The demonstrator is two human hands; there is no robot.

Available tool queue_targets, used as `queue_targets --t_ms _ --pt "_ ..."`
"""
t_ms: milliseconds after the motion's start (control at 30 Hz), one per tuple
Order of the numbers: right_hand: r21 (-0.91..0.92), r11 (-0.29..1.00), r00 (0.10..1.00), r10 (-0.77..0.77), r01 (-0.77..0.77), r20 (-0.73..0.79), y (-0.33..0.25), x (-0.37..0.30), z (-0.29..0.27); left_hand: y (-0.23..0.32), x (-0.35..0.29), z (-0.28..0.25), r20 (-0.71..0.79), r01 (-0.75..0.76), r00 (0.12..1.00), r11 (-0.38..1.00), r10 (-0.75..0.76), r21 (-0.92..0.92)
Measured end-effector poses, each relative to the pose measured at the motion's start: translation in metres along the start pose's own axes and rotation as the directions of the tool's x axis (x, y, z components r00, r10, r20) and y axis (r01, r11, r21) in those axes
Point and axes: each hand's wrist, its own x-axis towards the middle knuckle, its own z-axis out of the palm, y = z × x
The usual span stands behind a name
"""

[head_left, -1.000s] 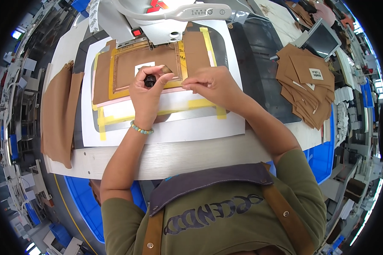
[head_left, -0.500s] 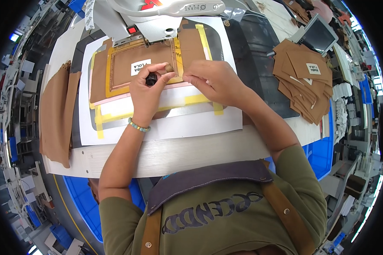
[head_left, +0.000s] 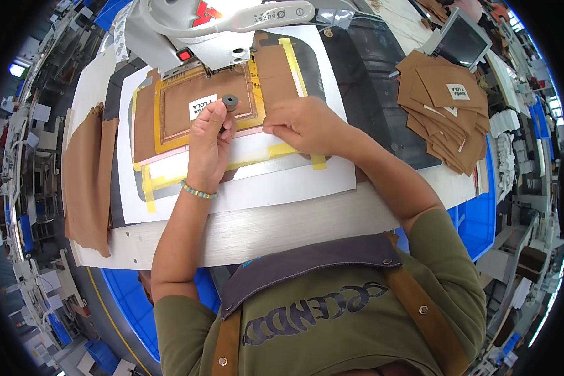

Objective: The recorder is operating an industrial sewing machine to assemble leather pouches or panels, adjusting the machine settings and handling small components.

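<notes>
My left hand (head_left: 210, 141) is closed, with a small dark round bobbin (head_left: 230, 101) between thumb and fingers. The bobbin's flat face and centre hole are turned up. Another dark bit shows lower in the same hand, mostly hidden by the fingers. My right hand (head_left: 307, 127) is pinched just right of it, low over the frame's near right corner; whatever its fingertips hold is too fine to see. Beneath both hands lies a yellow-edged sewing template (head_left: 163, 138) over brown fabric (head_left: 279, 66), with a white printed label (head_left: 200, 108) inside it.
A white sewing machine head (head_left: 213, 44) stands over the template's far side. At the right are a stack of brown fabric pieces (head_left: 420, 106) and a small screen (head_left: 462, 41). Folded brown fabric (head_left: 89, 188) drapes at the left. Blue bins (head_left: 476, 225) sit below the table edge.
My left hand has drawn slightly left and turned, so the bobbin's holed face now shows. My right hand has shifted a little left and down. The view has tilted slightly.
</notes>
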Motion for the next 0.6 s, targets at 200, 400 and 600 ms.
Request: queue_targets --t_ms 200,400,600 --pt "-0.033 0.992 0.992 -0.121 0.122 0.031 -0.022 -0.001 -0.011 -0.005 0.001 0.0 -0.192 -0.107 0.965 0.937 0.178 0.331" --pt "-0.053 0.993 0.989 -0.11 0.105 -0.095 -0.022 0.001 -0.025 -0.003 -0.006 0.014 -0.084 -0.166 0.947 0.696 0.31 0.698" --pt "-0.016 0.992 0.978 -0.122 0.121 -0.169 -0.001 0.004 -0.016 -0.001 -0.017 0.027 0.301 -0.4 0.915 0.51 0.269 0.761"
